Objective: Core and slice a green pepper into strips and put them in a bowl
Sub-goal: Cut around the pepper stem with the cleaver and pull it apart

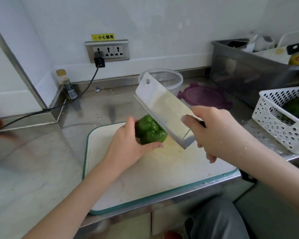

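Observation:
A whole green pepper (149,131) rests at the far edge of a white cutting board (145,178) with a teal rim. My left hand (128,147) wraps around the pepper's left and near side. My right hand (212,133) grips the handle of a broad steel cleaver (164,109). The blade slants up and away, its lower edge just over the pepper's right side. A clear plastic bowl (169,79) stands behind the blade near the wall, partly hidden by it.
A purple lid (205,96) lies right of the bowl. A white perforated basket (283,118) holding green vegetables sits at right, a steel tub (245,73) behind it. A small bottle (67,87) and a plugged-in cable (86,87) occupy the left corner.

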The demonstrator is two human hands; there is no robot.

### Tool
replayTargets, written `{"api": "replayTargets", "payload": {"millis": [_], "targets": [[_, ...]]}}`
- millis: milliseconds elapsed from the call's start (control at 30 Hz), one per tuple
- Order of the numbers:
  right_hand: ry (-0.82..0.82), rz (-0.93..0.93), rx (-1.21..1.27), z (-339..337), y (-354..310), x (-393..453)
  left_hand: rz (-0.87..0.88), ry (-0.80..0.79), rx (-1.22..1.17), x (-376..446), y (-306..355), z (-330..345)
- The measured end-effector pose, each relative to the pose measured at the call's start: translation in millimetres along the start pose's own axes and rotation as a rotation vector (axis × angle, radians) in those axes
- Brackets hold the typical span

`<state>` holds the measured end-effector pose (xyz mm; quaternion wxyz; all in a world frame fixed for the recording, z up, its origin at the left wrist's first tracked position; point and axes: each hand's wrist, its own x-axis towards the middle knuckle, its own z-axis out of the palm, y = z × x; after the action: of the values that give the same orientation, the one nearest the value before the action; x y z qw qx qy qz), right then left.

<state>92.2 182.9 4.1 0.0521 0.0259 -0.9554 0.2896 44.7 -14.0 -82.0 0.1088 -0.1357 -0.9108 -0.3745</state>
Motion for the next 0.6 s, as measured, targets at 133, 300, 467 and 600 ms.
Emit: {"api": "replayTargets", "payload": {"millis": [133, 300, 467, 600], "targets": [[0.044, -0.047, 0.057, 11.9, -11.9, 9.5, 0.108, -0.088, -0.021, -0.7, -4.8, 4.4], [0.130, -0.062, 0.062, 31.8, -14.0, 16.1, 0.110, -0.149, 0.009, 0.5, -12.4, 3.6], [0.227, -0.024, 0.177, 45.1, -13.0, 20.9, 0.166, -0.179, 0.042, 0.8, -15.5, 3.1], [0.296, -0.022, 0.255, 54.6, -12.1, 26.0, 0.203, -0.154, 0.034, 1.1, -16.4, 6.0]]}}
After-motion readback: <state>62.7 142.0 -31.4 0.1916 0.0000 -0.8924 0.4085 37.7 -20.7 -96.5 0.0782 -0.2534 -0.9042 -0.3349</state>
